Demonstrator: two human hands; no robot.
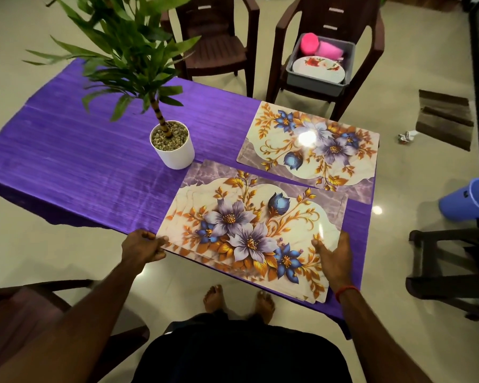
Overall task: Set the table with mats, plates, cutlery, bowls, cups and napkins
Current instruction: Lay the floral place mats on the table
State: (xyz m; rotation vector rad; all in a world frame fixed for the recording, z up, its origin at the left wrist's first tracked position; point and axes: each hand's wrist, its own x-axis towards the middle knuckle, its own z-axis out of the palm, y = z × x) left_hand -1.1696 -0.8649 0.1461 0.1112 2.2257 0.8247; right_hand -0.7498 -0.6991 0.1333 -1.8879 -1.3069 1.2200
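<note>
Here's the stack of floral mats (256, 233) lying at the near edge of the purple-covered table (67, 161), just in front of the white plant pot (172, 146) and a touch to its right. It is a stack, not a single mat (offset edges peek out along the near and left sides). The left hand (144, 246) pinches the stack's near-left corner, thumb on top and fingers curled under the edge. The right hand (333, 257) lies along the stack's right side, fingers loosely spread over the printed surface, thumb up on the mat; a red thread circles that wrist.

Beyond the stack, to the right of the pot, a single mat (310, 146) lies flat at the table's far right corner, its near edge almost meeting the stack's far edge, with a bright glare spot on its glossy face.

The pot itself stands near the middle of the table, filled with pebbles, a leafy green plant (122, 51) rising from it.

Further back from the pot, past the table edge, stand two dark brown plastic chairs. The right chair (327, 48) carries a grey tub (320, 85) on its seat, holding a flower-patterned plate (317, 69) and pink items (320, 47) behind it (too blurred to say what they are). The left chair (213, 37) shows a bare seat.

Far right of the pot, on the floor, a blue bucket (473, 201) lies tipped on its side.
</note>
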